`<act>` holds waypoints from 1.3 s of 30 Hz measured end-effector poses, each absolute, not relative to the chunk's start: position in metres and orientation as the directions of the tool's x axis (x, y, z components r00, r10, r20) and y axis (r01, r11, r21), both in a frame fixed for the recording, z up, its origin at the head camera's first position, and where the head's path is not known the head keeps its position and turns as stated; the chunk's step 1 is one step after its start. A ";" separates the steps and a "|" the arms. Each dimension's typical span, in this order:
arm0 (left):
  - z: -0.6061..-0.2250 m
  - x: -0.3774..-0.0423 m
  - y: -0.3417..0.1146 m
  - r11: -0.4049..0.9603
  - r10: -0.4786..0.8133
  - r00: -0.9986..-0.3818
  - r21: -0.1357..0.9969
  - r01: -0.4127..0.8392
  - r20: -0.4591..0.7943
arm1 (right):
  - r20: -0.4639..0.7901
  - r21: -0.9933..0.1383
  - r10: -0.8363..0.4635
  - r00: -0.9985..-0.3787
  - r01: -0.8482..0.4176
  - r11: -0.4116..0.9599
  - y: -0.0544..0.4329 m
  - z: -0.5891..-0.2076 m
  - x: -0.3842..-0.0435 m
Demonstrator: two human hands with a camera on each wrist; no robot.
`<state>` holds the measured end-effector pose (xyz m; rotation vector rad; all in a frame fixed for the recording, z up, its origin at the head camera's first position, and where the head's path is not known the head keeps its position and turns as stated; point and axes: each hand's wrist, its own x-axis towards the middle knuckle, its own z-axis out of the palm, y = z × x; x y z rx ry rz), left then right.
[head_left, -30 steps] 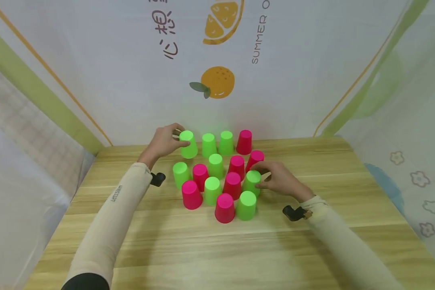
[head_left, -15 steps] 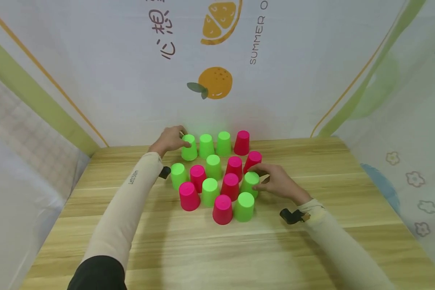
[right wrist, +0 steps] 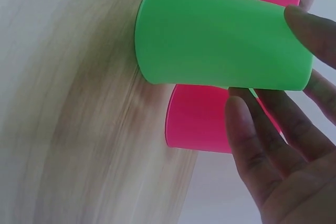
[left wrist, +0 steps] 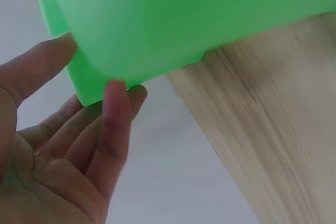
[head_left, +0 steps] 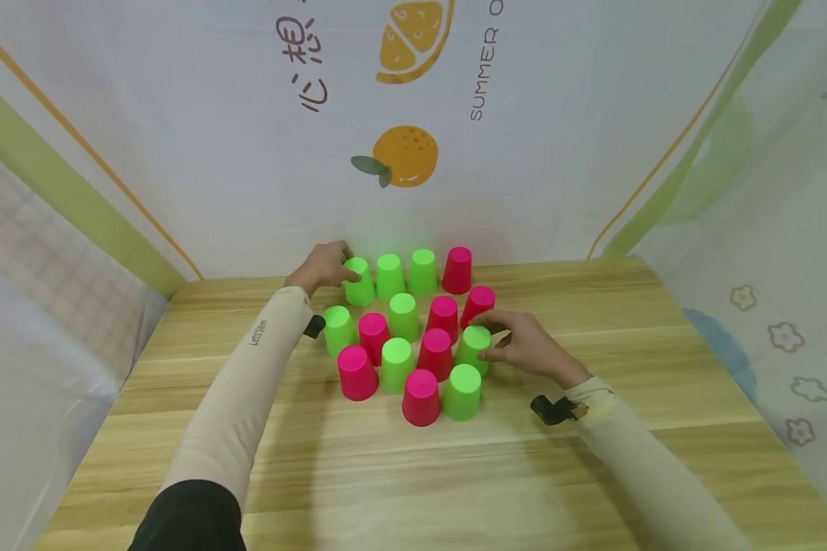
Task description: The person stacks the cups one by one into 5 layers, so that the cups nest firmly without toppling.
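Observation:
Several green and pink plastic cups stand upside down on the table. My left hand [head_left: 322, 266] holds the green cup [head_left: 361, 287] at the left end of the back row, thumb and fingers about its upper part. In the left wrist view that green cup [left wrist: 157, 19] fills the top, with another green edge beyond it. My right hand [head_left: 529, 348] grips the upper end of a green cup [head_left: 472, 352] on the right side of the group. The right wrist view shows thumb and fingers on either side of this green cup [right wrist: 220, 38], with a pink cup [right wrist: 197, 119] behind.
A pink cup [head_left: 458, 272] ends the back row at the right. At the front stand a pink cup [head_left: 421, 402] and a green cup [head_left: 462, 394]. The wooden table [head_left: 400, 490] meets a white printed curtain [head_left: 510, 199] behind the cups.
My left hand has moved right with its green cup and lowered it beside the neighbouring green cup in the back row. My right hand keeps its place on its cup.

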<state>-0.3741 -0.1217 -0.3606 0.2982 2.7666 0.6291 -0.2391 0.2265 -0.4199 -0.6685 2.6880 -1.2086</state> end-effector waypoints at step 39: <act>-0.378 -0.273 -0.181 0.678 0.388 -0.919 0.696 0.236 -0.066 | 0.095 -0.618 -0.410 -0.907 -0.377 0.690 0.286 -0.386 -0.258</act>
